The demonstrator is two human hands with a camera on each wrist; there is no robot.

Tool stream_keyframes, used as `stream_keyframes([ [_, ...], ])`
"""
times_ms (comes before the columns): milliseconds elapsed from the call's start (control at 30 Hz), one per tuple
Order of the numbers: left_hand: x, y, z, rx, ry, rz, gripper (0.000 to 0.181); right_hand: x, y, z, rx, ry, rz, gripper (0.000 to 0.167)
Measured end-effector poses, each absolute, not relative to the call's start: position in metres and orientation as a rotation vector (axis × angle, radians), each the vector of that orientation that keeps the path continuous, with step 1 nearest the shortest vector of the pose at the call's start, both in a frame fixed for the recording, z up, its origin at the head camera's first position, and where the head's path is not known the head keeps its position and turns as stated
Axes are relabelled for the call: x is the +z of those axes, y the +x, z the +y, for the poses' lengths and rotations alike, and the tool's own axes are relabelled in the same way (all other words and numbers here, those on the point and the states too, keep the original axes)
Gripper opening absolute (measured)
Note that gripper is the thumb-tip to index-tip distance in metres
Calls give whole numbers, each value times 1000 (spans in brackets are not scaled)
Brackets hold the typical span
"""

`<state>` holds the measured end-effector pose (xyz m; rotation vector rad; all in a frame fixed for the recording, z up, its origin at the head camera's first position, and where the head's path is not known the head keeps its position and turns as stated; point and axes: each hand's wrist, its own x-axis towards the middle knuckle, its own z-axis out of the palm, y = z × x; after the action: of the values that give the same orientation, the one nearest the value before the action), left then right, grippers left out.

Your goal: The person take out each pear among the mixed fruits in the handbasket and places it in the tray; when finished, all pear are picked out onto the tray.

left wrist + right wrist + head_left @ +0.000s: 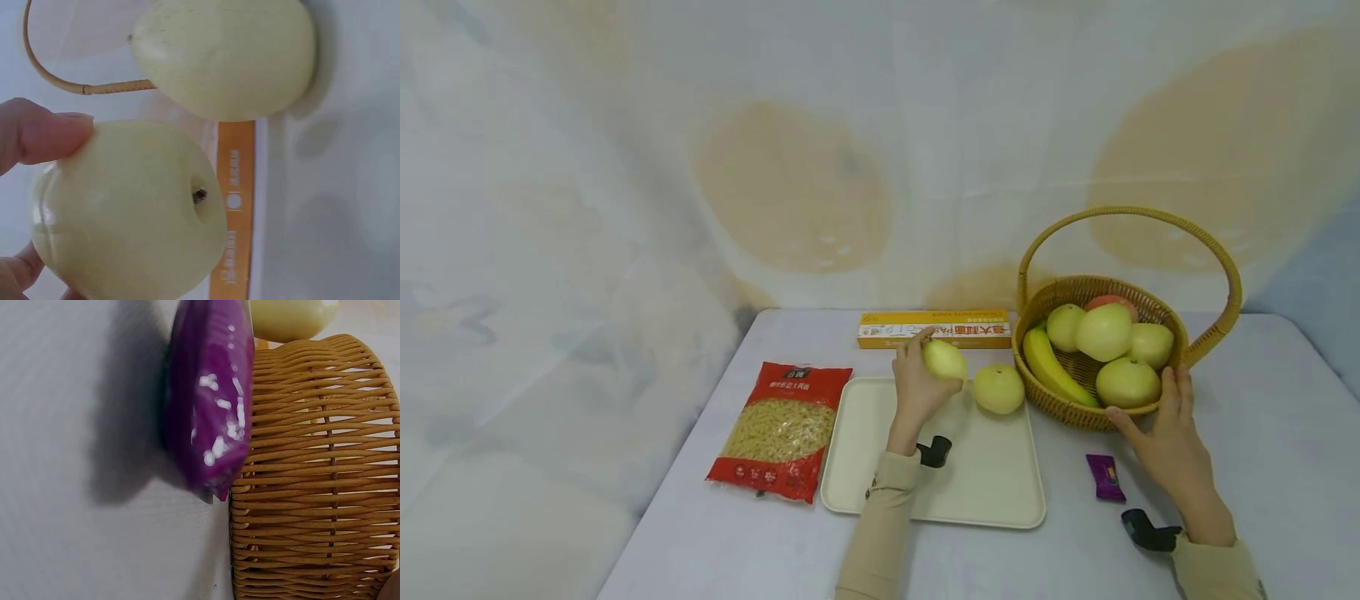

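My left hand [917, 385] grips a pale yellow-green pear [945, 360] above the far part of a cream tray [865, 467]. In the left wrist view the thumb presses on one side of this pear [131, 209], with fingertips on the other. A second pear [998, 389] sits at the tray's far right corner. My right hand [1176, 454], thumb and fingers spread, touches the near right side of a wicker basket [1063, 414]. Inside the basket lie several pale round fruits [1103, 332], a banana [1056, 367] and a partly hidden reddish fruit [1112, 302].
A red bag of pasta [782, 429] lies left of the tray. Behind the tray is an orange and white pasta box [880, 329]. A small purple packet [1105, 477] lies in front of the basket, whose tall handle [1123, 211] arches upward.
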<state>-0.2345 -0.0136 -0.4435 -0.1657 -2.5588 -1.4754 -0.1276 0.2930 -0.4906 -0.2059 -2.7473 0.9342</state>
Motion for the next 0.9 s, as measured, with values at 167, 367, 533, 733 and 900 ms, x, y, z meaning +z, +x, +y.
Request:
stream_keyframes([
  [167, -457, -232, -16, -1478, -151, -2632, 56, -490, -127, 293, 944, -216, -2754, 98],
  [367, -461, -233, -18, -1496, -199, -2659, 33, -490, -127, 293, 933, -218, -2763, 98],
  [533, -460, -234, -21, -1494, -247, -2649, 31, -489, -126, 293, 924, -219, -2763, 97],
  [733, -455, -234, -19, -1541, -312, -2536, 33, -488, -126, 293, 928, -216, -2754, 98],
  [900, -439, -229, -11, -1617, -365, -2413, 30, -489, -127, 292, 946, -215, -2752, 97],
])
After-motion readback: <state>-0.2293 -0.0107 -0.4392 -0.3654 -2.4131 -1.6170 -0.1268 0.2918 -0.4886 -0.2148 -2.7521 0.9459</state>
